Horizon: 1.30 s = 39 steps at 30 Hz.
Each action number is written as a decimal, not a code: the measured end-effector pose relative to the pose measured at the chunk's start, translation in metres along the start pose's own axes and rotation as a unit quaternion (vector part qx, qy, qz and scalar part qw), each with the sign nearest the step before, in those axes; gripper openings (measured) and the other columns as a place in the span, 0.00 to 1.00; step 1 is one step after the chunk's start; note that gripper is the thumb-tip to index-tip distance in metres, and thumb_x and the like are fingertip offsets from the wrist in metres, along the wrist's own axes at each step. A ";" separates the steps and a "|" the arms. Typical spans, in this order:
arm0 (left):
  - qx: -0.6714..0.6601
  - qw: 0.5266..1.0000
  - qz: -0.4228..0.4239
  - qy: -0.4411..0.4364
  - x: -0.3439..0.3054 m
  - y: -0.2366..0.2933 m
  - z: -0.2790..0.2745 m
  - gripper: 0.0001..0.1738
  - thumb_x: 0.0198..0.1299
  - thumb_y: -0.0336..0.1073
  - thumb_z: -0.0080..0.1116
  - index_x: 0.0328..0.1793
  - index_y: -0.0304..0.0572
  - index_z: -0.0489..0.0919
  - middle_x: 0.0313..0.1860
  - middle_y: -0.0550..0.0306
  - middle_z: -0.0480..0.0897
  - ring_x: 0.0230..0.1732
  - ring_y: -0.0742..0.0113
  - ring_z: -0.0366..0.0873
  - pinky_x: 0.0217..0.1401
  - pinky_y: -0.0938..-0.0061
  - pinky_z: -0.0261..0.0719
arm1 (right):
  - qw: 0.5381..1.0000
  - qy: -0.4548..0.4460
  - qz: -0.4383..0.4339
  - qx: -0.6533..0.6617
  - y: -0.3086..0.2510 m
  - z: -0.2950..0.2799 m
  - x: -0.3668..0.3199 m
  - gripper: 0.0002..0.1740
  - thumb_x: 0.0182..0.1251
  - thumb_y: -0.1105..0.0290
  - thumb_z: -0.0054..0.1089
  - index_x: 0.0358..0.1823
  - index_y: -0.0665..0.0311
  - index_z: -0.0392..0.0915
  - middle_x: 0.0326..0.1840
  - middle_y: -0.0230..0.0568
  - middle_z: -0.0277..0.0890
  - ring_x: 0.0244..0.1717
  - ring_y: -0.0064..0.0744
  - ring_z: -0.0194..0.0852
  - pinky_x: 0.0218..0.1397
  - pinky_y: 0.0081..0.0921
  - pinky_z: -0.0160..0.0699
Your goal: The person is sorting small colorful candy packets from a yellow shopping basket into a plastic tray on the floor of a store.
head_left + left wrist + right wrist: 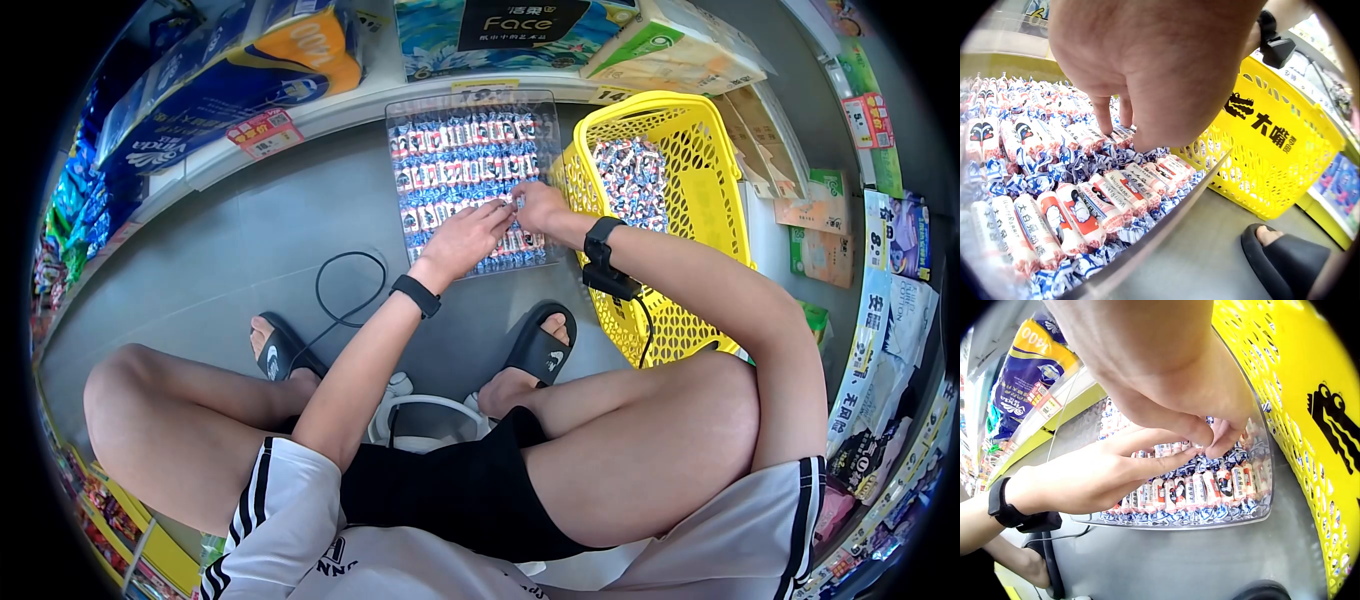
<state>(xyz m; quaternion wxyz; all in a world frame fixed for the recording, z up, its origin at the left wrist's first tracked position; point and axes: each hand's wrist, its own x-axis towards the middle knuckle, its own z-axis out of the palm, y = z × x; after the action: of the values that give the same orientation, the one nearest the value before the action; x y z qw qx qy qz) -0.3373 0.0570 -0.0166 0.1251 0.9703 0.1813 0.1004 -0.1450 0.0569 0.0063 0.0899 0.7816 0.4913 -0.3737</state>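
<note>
A clear plastic box [480, 262] holds wrapped candies [425, 215] laid side by side in rows, white with blue twisted ends. My left hand [465, 240] reaches over the rows from the left; its fingers [1160, 464] are extended and the tips rest at the candies. My right hand [541, 208] comes in from the right with bent fingers, its fingertips meeting the left fingertips low over the same rows. I cannot tell whether the right fingers pinch a candy, because the hands overlap there.
Right beside the box stands a yellow basket [738, 215] with a heap of loose candies [632, 180] inside. Behind the box runs a shelf edge [330, 118] with tissue packs [500, 35]. A black cable [322, 290] loops on the floor near my sandals [541, 345].
</note>
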 end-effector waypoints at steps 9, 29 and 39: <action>-0.018 0.999 -0.006 -0.029 0.002 0.003 -0.008 0.27 0.63 0.29 0.57 0.70 0.35 0.77 0.76 0.51 0.72 0.78 0.54 0.68 0.75 0.64 0.74 | 1.000 0.014 0.008 0.024 -0.002 0.000 -0.008 0.24 0.67 0.62 0.67 0.64 0.56 0.81 0.60 0.59 0.83 0.64 0.56 0.82 0.65 0.42 0.82; 0.102 0.967 -0.186 -0.140 -0.018 0.051 -0.019 0.37 0.67 0.35 0.56 0.77 0.16 0.64 0.81 0.23 0.60 0.83 0.31 0.58 0.83 0.52 0.62 | 0.995 0.057 -0.076 0.027 0.014 0.014 -0.017 0.14 0.62 0.73 0.60 0.47 0.69 0.85 0.54 0.65 0.84 0.61 0.63 0.81 0.67 0.43 0.80; 0.100 0.933 -0.295 -0.183 -0.029 0.053 -0.019 0.46 0.75 0.53 0.53 0.81 0.15 0.57 0.85 0.23 0.52 0.85 0.30 0.52 0.85 0.51 0.59 | 0.997 0.022 -0.023 0.077 0.012 0.005 -0.020 0.25 0.62 0.75 0.60 0.62 0.56 0.84 0.56 0.55 0.86 0.60 0.52 0.84 0.68 0.37 0.80</action>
<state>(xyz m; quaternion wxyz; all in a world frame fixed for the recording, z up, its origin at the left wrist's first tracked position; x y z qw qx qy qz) -0.3507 0.0024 0.0121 0.0828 0.8822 0.4422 -0.1390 -0.1421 0.0346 0.0131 0.0101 0.7826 0.4807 -0.3955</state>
